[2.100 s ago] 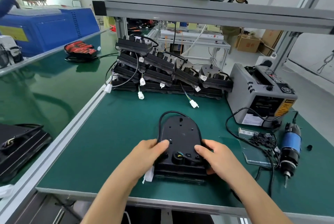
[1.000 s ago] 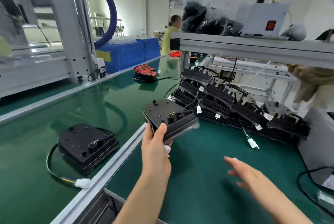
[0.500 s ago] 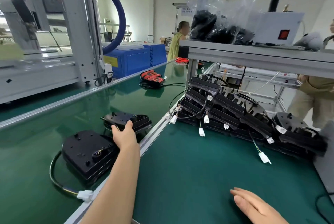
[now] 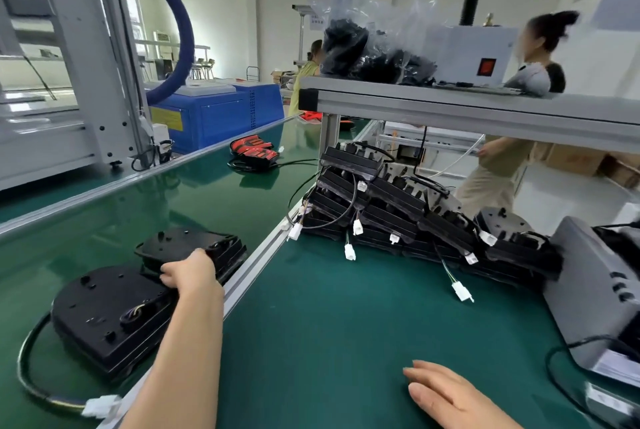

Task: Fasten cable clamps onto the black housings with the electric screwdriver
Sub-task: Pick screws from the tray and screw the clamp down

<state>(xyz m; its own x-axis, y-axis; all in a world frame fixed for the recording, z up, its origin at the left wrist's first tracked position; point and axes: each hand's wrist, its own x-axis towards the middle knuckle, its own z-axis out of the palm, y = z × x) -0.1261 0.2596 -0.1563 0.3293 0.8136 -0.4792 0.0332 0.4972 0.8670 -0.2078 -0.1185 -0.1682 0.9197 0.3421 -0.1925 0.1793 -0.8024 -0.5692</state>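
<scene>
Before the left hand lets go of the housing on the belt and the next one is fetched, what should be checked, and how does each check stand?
1. Grip: the left hand is off the flat black plastic housing: not ok, fingers curl on its near edge.
2. Seating: that housing lies flat on the glossy green conveyor belt: cannot tell; the hand hides its near edge, beside a second black housing.
3. Other hand: the right hand is free: ok, open on the green bench mat.
4. Supply: the heap of black wired housings sits at the mat's back: ok.
5. Tool: the electric screwdriver is to hand: cannot tell, out of view.
</scene>
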